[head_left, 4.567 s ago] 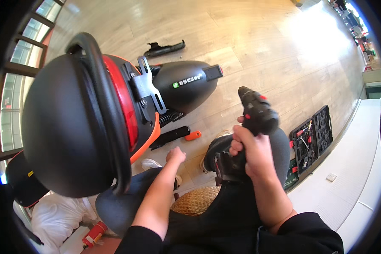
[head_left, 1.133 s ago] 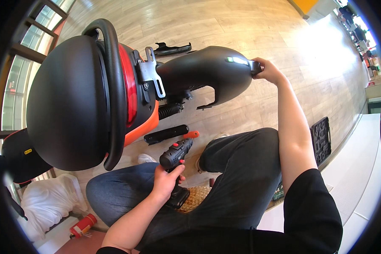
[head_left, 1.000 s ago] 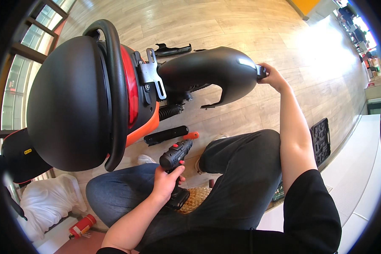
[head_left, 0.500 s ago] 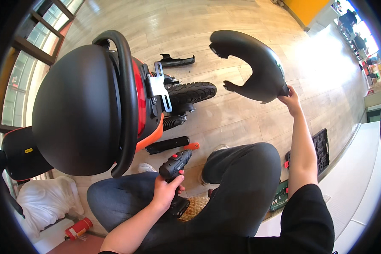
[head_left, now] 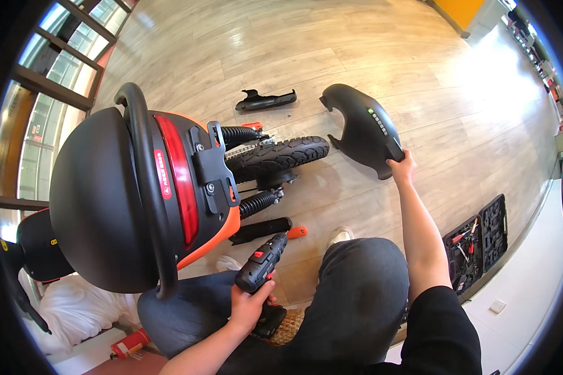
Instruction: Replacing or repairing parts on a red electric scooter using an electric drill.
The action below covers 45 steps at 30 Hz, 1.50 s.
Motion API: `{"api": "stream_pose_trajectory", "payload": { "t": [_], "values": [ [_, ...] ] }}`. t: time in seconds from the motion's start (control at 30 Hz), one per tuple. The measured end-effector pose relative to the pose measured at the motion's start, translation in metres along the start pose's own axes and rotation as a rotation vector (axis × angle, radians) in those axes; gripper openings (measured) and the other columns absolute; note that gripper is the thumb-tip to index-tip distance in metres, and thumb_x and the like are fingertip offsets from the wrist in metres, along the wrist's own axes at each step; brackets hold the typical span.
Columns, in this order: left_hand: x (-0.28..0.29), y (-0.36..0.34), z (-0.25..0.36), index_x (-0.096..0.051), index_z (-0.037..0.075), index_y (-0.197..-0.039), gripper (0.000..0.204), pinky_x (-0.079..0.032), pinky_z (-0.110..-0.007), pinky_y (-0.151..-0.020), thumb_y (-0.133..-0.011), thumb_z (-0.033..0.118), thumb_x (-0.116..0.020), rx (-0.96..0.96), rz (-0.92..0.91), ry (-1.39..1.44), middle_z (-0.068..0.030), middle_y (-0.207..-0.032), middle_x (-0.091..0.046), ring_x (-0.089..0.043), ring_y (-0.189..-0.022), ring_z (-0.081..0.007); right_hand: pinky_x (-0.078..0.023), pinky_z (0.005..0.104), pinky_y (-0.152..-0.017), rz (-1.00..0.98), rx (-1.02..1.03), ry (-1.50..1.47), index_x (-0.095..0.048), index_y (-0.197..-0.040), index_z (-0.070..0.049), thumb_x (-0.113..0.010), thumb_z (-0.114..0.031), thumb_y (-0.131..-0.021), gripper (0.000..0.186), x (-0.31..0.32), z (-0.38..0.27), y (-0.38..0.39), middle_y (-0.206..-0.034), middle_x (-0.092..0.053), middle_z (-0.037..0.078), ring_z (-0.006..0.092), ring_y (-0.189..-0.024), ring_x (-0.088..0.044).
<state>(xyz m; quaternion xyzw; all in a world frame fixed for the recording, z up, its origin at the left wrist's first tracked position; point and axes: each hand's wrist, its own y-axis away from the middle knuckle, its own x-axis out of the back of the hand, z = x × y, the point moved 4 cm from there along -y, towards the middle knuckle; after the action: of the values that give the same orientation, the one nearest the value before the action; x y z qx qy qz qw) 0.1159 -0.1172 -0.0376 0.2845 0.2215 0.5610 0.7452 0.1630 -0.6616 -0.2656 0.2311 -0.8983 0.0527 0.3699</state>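
Note:
I am crouched behind a black and orange electric scooter (head_left: 137, 194), whose bare rear tyre (head_left: 275, 157) points away from me. My right hand (head_left: 401, 170) grips the edge of a curved black rear mudguard (head_left: 363, 130), which rests on the wooden floor to the right of the tyre. My left hand (head_left: 249, 306) holds a black and red cordless drill (head_left: 261, 269) by its handle, low in front of my knees, its nose pointing up toward the scooter.
A small black plastic cover (head_left: 266, 100) lies on the floor beyond the tyre. Another black panel (head_left: 259, 230) and an orange-handled tool (head_left: 296, 232) lie under the scooter's rear. An open tool case (head_left: 475, 250) sits at the right. A window wall (head_left: 50, 69) runs along the left.
My right hand has lifted the mudguard off the rear tyre and carried it right and down to the floor. The drill passed from my right hand to my left.

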Motion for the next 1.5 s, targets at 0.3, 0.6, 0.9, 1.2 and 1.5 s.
{"api": "stream_pose_trajectory", "payload": {
  "t": [0.3,0.6,0.9,1.2,1.5],
  "values": [
    [-0.001,0.0,0.002,-0.065,-0.003,-0.122,0.028,-0.052,-0.027,-0.058,-0.095,0.004,-0.07,0.017,0.04,0.02,-0.0052,-0.08,-0.067,-0.065,-0.065,-0.0118,-0.055,0.0412,-0.086,-0.052,0.041,0.033,-0.064,-0.128,-0.006,-0.089,-0.021,-0.068,0.067,-0.024,0.001,0.013,-0.099,-0.073,0.016,0.0296,-0.093,-0.071],
    [-0.009,0.002,0.004,-0.064,-0.002,-0.12,0.026,-0.054,-0.029,-0.058,-0.095,0.004,-0.071,-0.08,0.001,0.009,-0.005,-0.088,-0.068,-0.066,-0.065,-0.0126,-0.054,0.0448,-0.097,0.175,0.21,0.342,-0.052,-0.143,-0.002,-0.089,-0.025,-0.074,0.082,0.004,0.008,0.019,-0.123,-0.071,0.023,0.0379,-0.109,-0.069],
    [-0.012,0.009,0.011,-0.039,0.005,-0.156,0.081,-0.051,-0.037,-0.091,-0.083,0.001,-0.075,-0.542,0.142,-0.275,-0.0152,-0.118,-0.055,-0.059,-0.107,-0.0249,-0.056,0.0304,-0.085,-0.113,0.379,-0.404,-0.068,-0.106,0.002,-0.066,-0.008,-0.098,0.013,0.204,-0.234,0.271,-0.098,-0.074,0.011,0.015,-0.092,-0.071],
    [-0.071,0.048,0.025,-0.02,0.006,-0.164,0.092,-0.049,-0.041,-0.098,-0.085,0.0,-0.067,-0.898,-0.073,-0.097,-0.0218,-0.133,-0.034,-0.053,-0.116,-0.0374,-0.047,0.0375,-0.107,-0.843,-0.167,-0.695,-0.012,-0.165,-0.004,-0.084,-0.027,-0.089,0.107,0.138,-0.212,0.435,-0.131,-0.061,0.017,0.0233,-0.118,-0.062],
    [-0.06,0.067,0.034,-0.004,-0.001,-0.165,0.104,-0.039,-0.044,-0.116,-0.08,-0.006,-0.064,-1.087,-0.165,-0.34,-0.0277,-0.153,-0.016,-0.041,-0.14,-0.0454,-0.05,0.0331,-0.1,-0.909,-0.117,-0.975,-0.042,-0.151,-0.007,-0.079,-0.012,-0.093,0.069,0.131,-0.242,0.436,-0.126,-0.063,0.008,0.0172,-0.116,-0.062]
  ]
}}
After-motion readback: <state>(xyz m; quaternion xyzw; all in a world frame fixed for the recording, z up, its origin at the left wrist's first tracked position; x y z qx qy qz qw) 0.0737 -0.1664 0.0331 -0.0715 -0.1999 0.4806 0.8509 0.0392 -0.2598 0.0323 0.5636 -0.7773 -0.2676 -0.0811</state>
